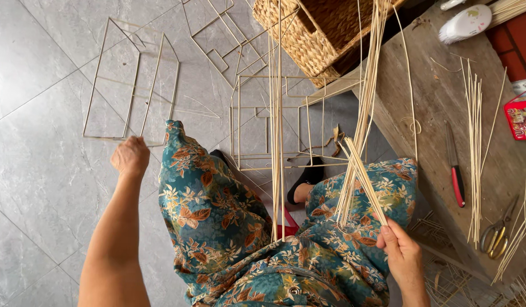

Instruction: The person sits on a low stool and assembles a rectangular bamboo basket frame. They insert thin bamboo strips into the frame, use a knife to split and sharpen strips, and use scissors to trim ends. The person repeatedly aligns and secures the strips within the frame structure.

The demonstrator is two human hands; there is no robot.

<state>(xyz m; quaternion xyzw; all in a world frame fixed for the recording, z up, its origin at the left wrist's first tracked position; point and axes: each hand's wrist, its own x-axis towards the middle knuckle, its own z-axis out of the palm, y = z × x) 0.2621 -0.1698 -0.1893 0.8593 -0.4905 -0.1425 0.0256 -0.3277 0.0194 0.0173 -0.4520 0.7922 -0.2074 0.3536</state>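
My left hand (130,156) reaches down to the floor and grips the near edge of a thin metal wire frame (132,85) lying on the grey tiles. My right hand (400,256) rests over my lap, closed on a small bundle of pale rattan sticks (365,182) that point up and left. Longer rattan strands (276,131) stand upright between my knees, and another sheaf (370,79) leans against the wooden bench. I wear a teal floral garment (229,227).
More wire frames (274,122) lie on the floor ahead. A woven basket (314,28) stands at the top. The wooden bench (439,96) at right carries loose sticks (474,142), a red-handled knife (455,170), scissors (497,233), a red box (522,113).
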